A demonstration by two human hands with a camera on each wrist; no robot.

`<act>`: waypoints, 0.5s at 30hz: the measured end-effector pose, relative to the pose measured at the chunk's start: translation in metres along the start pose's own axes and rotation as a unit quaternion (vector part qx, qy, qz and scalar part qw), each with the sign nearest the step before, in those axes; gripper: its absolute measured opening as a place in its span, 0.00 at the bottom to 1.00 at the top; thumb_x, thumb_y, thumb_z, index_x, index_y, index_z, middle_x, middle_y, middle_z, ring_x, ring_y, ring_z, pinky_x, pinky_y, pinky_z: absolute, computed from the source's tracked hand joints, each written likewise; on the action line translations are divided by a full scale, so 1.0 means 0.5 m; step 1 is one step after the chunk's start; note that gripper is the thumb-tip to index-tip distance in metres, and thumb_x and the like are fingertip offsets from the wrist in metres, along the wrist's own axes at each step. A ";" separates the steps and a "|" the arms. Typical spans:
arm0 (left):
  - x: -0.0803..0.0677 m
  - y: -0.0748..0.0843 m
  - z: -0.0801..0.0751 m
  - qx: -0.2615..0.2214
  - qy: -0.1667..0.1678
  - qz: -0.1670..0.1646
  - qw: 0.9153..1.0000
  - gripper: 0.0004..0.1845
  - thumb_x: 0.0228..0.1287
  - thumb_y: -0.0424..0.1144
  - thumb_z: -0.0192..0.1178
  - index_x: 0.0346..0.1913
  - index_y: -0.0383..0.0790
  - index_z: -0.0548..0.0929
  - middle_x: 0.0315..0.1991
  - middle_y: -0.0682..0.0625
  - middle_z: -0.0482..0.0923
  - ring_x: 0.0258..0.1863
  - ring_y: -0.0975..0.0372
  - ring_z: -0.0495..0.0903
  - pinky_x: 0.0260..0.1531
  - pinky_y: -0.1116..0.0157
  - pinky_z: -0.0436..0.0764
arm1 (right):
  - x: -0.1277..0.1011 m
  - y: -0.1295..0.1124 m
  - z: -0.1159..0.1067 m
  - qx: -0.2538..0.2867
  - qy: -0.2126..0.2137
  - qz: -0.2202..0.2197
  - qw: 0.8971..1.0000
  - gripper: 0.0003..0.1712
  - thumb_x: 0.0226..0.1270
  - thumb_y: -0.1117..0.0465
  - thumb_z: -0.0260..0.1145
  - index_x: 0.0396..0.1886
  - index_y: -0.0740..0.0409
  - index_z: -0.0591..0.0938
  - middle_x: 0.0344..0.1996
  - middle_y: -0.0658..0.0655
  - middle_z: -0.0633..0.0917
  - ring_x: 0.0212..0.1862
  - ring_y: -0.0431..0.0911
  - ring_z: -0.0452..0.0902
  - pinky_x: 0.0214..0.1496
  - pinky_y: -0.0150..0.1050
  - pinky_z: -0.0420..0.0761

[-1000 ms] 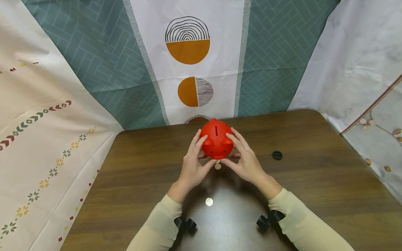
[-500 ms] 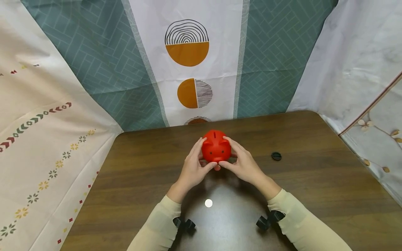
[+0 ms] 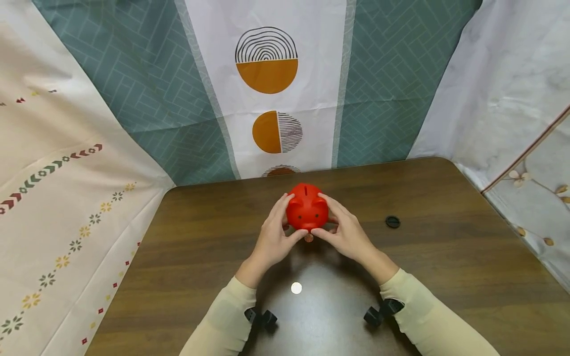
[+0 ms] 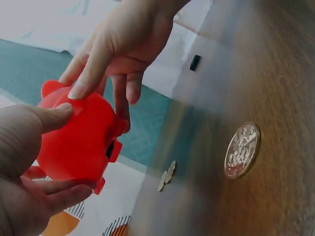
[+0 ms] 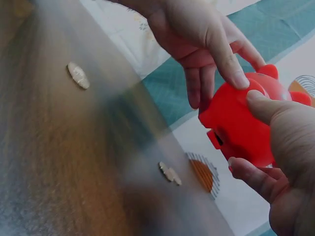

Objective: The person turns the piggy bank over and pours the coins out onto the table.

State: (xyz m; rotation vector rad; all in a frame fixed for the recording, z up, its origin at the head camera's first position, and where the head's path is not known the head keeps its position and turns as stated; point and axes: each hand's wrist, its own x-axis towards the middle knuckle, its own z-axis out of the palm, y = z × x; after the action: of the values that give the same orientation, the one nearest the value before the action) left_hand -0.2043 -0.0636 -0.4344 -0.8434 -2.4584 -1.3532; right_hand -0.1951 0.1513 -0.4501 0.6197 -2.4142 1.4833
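Above the middle of the counter [image 3: 445, 257], held clear of the wood, a red piggy bank [image 3: 307, 207] — snout toward the person, coin slot on top. Left hand [image 3: 273, 237] grips its left flank, thumb under the snout, fingers curled up the side. Right hand [image 3: 347, 232] grips the right flank the same way; the wrist views show both thumbs pressed on the red plastic.

Underside opening shows in the left wrist view, dark and unplugged. Directly beneath the bank, a small pile of coins [image 4: 167, 175] lies on the counter, one just visible below the snout in the head view. Nearer the person, well apart from the pile, a single silver coin [image 3: 296, 288] lies flat. Off to the right — a small black round plug [image 3: 393, 222], alone. Patterned cloth backdrop [image 3: 267, 84] hangs behind.
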 end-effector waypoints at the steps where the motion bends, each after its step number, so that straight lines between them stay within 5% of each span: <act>1: -0.001 0.000 0.000 0.003 0.001 0.001 1.000 0.46 0.53 0.38 0.72 0.73 0.48 0.58 0.73 0.46 0.54 0.49 0.53 0.80 0.44 0.61 0.83 | 0.000 0.001 0.001 -0.001 0.001 0.000 1.000 0.49 0.54 0.54 0.76 0.72 0.35 0.61 0.68 0.49 0.67 0.47 0.53 0.83 0.30 0.32 0.83; 6: -0.003 -0.002 0.003 0.002 0.002 -0.008 1.000 0.46 0.53 0.37 0.72 0.73 0.47 0.58 0.73 0.47 0.54 0.53 0.55 0.78 0.46 0.64 0.82 | -0.002 0.003 0.004 -0.002 -0.004 0.003 1.000 0.49 0.54 0.52 0.75 0.73 0.36 0.61 0.67 0.51 0.68 0.48 0.54 0.82 0.30 0.32 0.83; 12: -0.002 0.015 0.002 0.028 0.059 0.101 0.993 0.45 0.51 0.34 0.73 0.71 0.42 0.61 0.73 0.42 0.53 0.58 0.50 0.75 0.45 0.60 0.83 | -0.002 -0.006 0.001 -0.015 0.063 -0.110 0.992 0.49 0.48 0.63 0.79 0.71 0.51 0.65 0.71 0.58 0.63 0.48 0.57 0.82 0.34 0.41 0.85; 15: 0.001 0.022 -0.003 0.024 0.058 0.092 0.994 0.45 0.52 0.34 0.73 0.72 0.43 0.61 0.73 0.43 0.53 0.55 0.51 0.77 0.43 0.59 0.83 | 0.001 -0.008 0.001 -0.007 0.065 -0.111 0.992 0.49 0.49 0.63 0.79 0.71 0.50 0.65 0.70 0.57 0.65 0.48 0.55 0.82 0.34 0.41 0.85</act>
State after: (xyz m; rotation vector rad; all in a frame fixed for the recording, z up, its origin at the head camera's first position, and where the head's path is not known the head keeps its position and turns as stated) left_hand -0.1983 -0.0602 -0.4254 -0.9275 -2.2544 -1.2377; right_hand -0.1938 0.1494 -0.4470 0.7380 -2.1761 1.3694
